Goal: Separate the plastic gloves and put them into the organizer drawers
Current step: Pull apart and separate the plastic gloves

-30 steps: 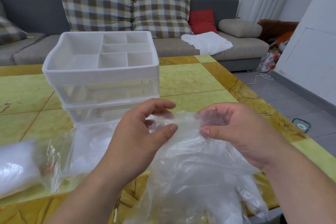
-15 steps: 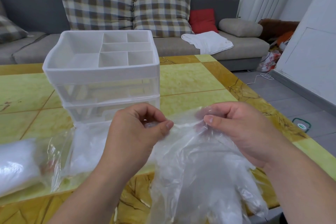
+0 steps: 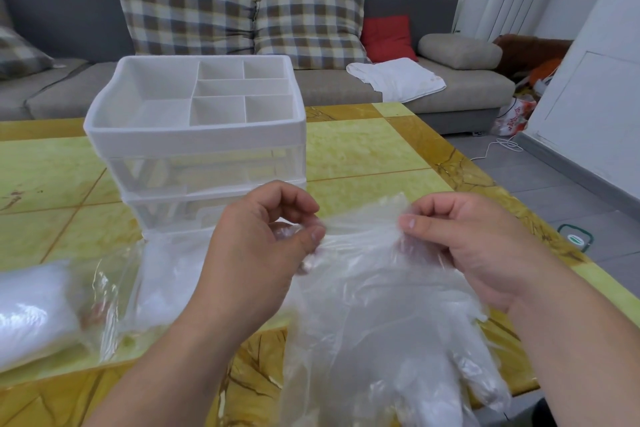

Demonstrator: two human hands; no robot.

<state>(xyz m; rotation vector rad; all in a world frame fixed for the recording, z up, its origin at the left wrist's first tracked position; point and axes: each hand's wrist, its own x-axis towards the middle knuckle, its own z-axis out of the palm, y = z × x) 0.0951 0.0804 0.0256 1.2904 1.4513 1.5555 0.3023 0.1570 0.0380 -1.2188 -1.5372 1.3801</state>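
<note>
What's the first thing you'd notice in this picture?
Two hands in front: the left hand and the right hand pinch the top edge of clear plastic gloves hanging over the yellow table. Just behind stands a white organizer with small compartments on top.

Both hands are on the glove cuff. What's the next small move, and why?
Probably draw the two hands apart to peel one layer free. The left hand and right hand each pinch the cuff edge of the clear plastic gloves, which look more than one layer thick. The organizer drawers look closed, so placing comes later.
</note>
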